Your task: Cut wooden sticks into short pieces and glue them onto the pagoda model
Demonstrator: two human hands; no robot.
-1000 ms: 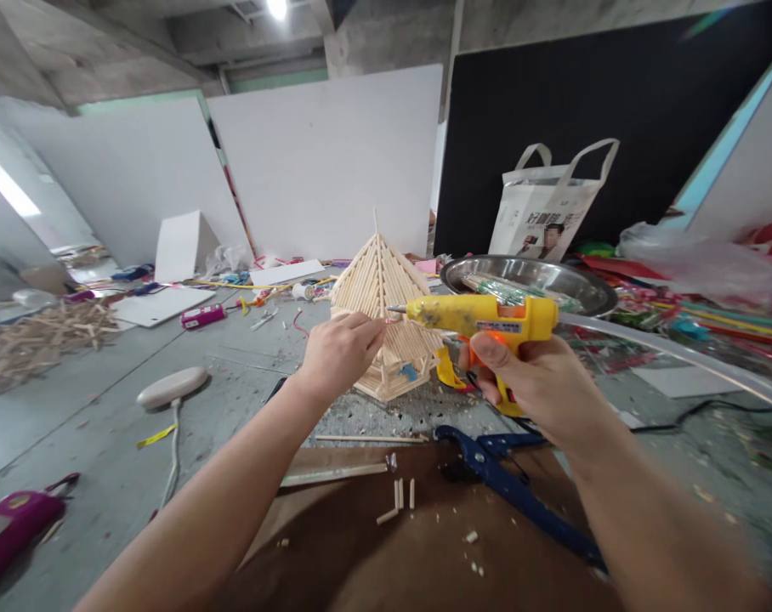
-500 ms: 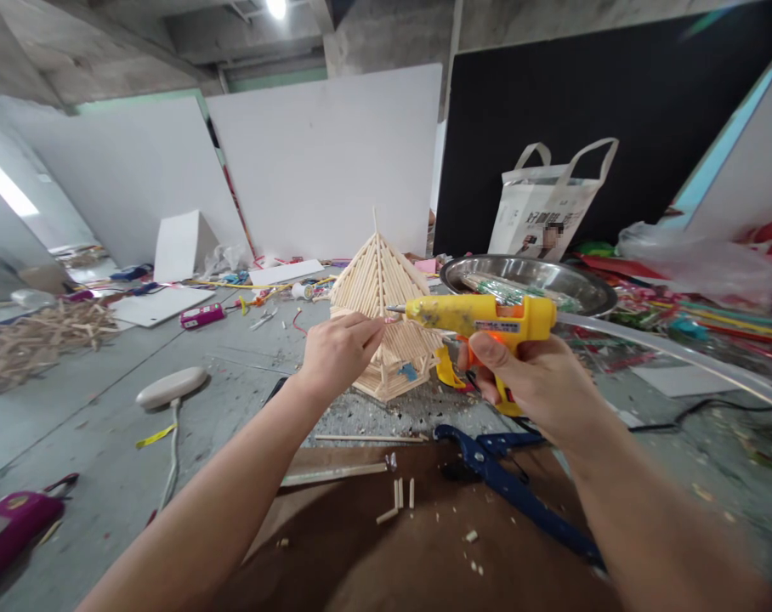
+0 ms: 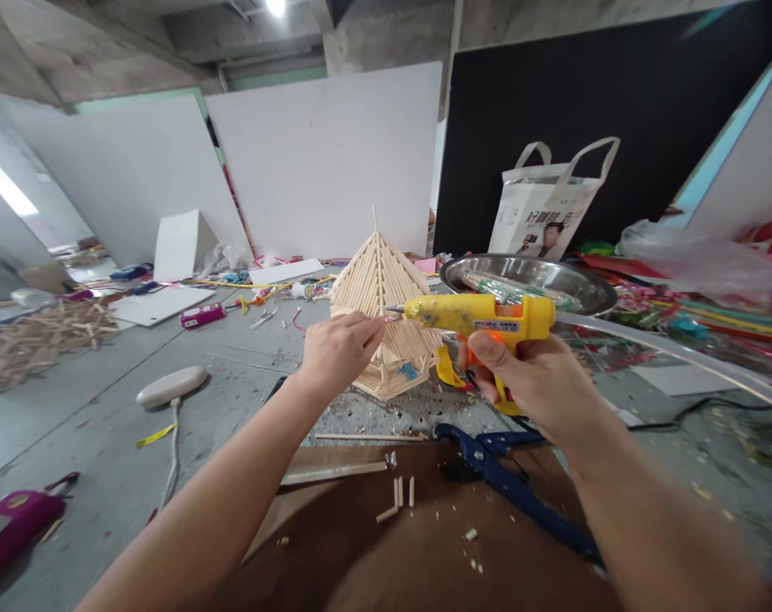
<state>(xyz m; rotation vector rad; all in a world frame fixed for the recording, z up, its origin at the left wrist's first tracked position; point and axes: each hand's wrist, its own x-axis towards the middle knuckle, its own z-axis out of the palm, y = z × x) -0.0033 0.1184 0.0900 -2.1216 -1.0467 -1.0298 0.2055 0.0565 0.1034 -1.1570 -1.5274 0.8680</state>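
My right hand (image 3: 539,374) is wrapped around the handle of a yellow hot glue gun (image 3: 468,314), its nozzle pointing left. A long clear glue stick (image 3: 666,344) runs out of the gun's back. Close to the nozzle tip, my left hand (image 3: 341,350) has its fingers pinched together; what they hold, if anything, is too small and hidden to name. Behind both hands stands a pointed model house of thin wooden sticks (image 3: 360,276), with a thin stick rising from its peak. The left hand covers part of its front; whether it touches the model I cannot tell.
Blue-handled cutters (image 3: 519,493) lie on a brown board (image 3: 360,544) beside short cut sticks (image 3: 399,493). A metal bowl (image 3: 599,297) and a white bag (image 3: 532,208) stand at back right. To the left are a grey mallet-shaped object (image 3: 173,388) and a pile of sticks (image 3: 48,340).
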